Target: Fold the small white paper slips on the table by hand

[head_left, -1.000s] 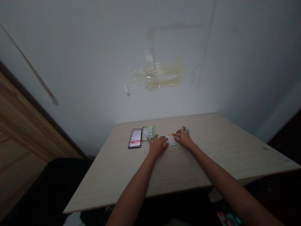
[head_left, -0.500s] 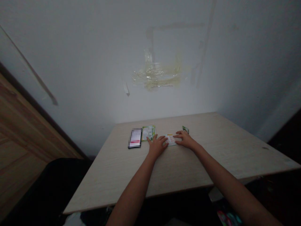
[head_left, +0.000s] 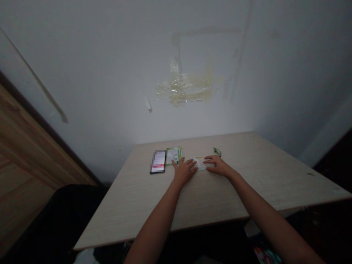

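Observation:
A small printed paper (head_left: 200,163), white with coloured lines, lies flat on the table between my hands. My left hand (head_left: 183,171) rests on its left edge with the fingers spread. The thumb of that hand reaches to the lower edge of a green and white packet (head_left: 173,155). My right hand (head_left: 217,165) is at the paper's right edge, fingers stretched out and apart. Just behind the right hand sits a small crumpled green wrapper piece (head_left: 217,151). Parts of the paper are hidden under my fingers.
A phone (head_left: 158,161) with a lit, blurred screen lies left of the packet. The pale wooden table (head_left: 132,205) meets a wall (head_left: 110,80) bearing peeling clear tape (head_left: 187,88). A dark chair-like shape (head_left: 74,205) stands at the left, near a wooden panel (head_left: 24,161).
My right hand has shifted slightly to the right along the paper's edge. The left hand, the paper, the packet and the phone stay where they were.

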{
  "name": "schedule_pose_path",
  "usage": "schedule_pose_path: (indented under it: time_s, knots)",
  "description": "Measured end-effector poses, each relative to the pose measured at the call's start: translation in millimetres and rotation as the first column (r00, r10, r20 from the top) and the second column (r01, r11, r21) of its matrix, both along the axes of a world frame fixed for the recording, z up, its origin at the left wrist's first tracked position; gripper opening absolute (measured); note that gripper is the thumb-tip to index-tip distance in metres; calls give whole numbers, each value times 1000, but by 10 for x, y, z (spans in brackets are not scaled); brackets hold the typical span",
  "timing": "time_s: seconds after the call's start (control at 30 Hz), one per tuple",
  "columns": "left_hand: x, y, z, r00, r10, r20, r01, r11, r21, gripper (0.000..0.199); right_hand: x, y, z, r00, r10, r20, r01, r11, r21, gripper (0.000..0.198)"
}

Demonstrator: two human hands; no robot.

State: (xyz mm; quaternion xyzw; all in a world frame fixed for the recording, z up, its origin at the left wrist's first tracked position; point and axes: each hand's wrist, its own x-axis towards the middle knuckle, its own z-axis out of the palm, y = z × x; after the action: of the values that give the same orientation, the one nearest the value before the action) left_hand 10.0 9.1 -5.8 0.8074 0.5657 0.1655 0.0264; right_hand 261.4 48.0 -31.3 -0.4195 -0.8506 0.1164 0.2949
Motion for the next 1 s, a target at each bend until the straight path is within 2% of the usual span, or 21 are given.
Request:
schedule_pose_path:
  time_s: [0.2,0.43,0.7,1.0]
  knots:
    - [-19,-17,11,999,-42,7,43,999,-33,50,-98,-80,42,999,34,2,-34,996,85,34]
    - [-60,-30,49,994,-106,13,106,992,-75,50,-125,-111,75,998,69,-11,-68,995,71,36]
    - [-52,-37,60,996,-93,-3,93,993,-73,49,-175,-181,175,997,43,69,-49,995,86,31]
    - [-54,-48,73,996,-84,18,85,994,-65,41,-182,-185,148,998,68,1,-68,995,66,26]
